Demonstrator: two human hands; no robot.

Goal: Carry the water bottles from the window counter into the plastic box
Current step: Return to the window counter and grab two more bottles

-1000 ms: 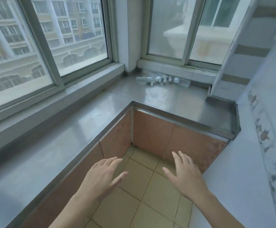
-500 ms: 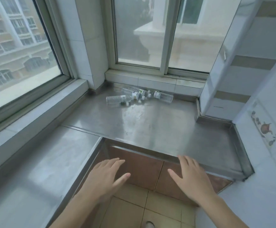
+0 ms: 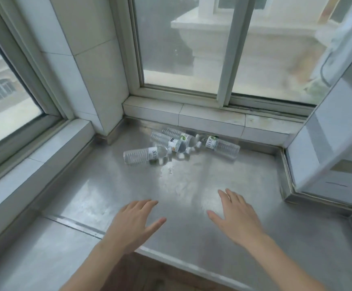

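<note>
Several clear plastic water bottles lie on their sides in a loose cluster at the back of the steel window counter (image 3: 244, 185), close under the tiled sill. The nearest bottle (image 3: 141, 156) lies at the left, two more bottles (image 3: 171, 138) overlap in the middle, and another bottle (image 3: 221, 145) lies at the right. My left hand (image 3: 133, 221) and my right hand (image 3: 237, 217) hover palm down over the counter's front part, fingers spread, holding nothing, well short of the bottles. No plastic box is in view.
Windows rise behind the bottles and along the left, with a tiled pillar (image 3: 86, 80) in the corner. A raised ledge (image 3: 44, 156) runs along the left. A white tiled wall block (image 3: 328, 143) bounds the counter on the right.
The view has moved forward and closer to the counter. Both hands have gone from over the floor and cabinet front to above the steel counter, nearer the bottles.
</note>
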